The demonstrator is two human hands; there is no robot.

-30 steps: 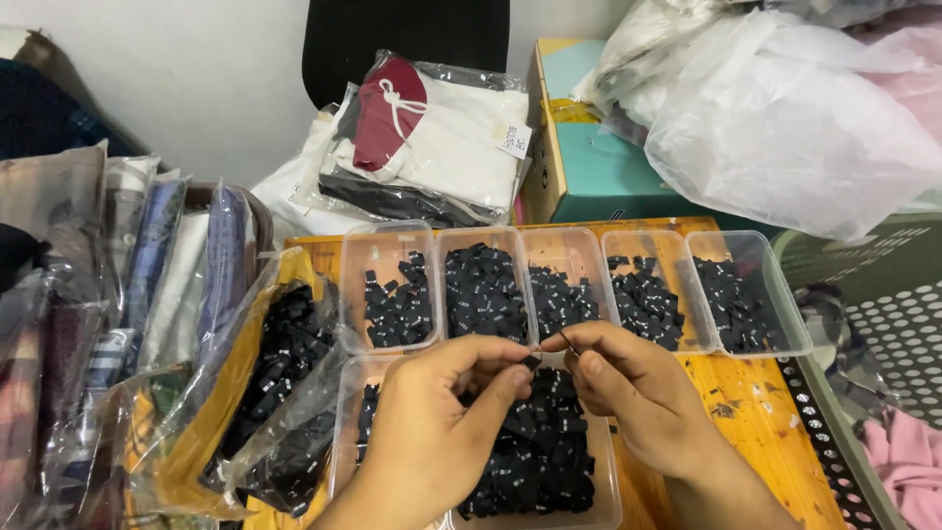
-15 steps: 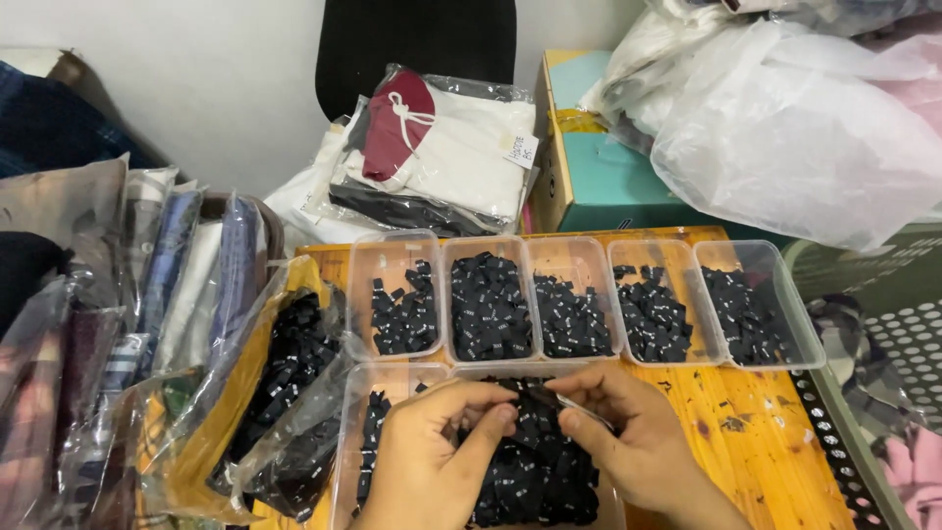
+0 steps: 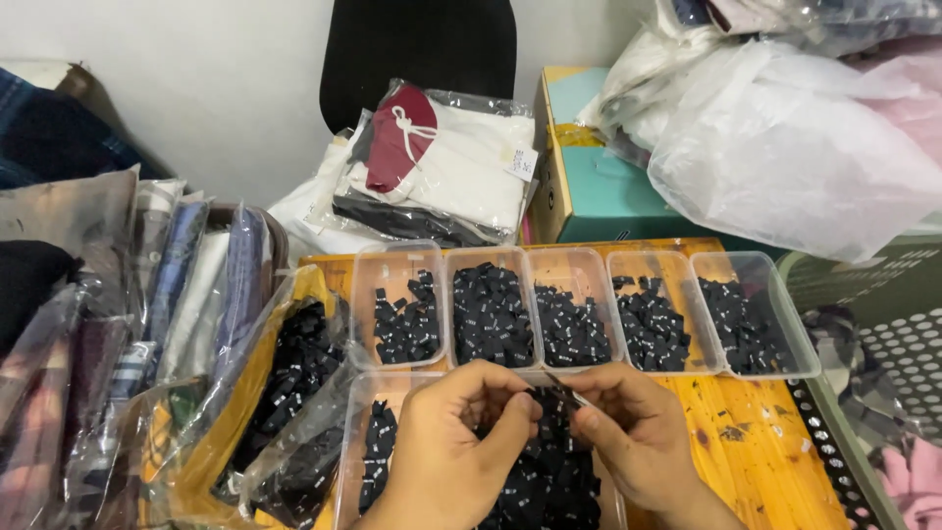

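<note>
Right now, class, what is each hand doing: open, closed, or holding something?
Left hand: fingers pinched shut over the tray of black labels; whether it grips anything cannot be told.
Right hand: closed on a thin tool.

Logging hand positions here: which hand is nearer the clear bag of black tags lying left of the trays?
Left. The left hand is beside the clear bag, over the near tray; the right hand is farther off, beyond the left.

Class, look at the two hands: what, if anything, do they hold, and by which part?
Both hands, left and right, pinch a thin dark strip between their fingertips, one at each end; what it is cannot be told.
</note>
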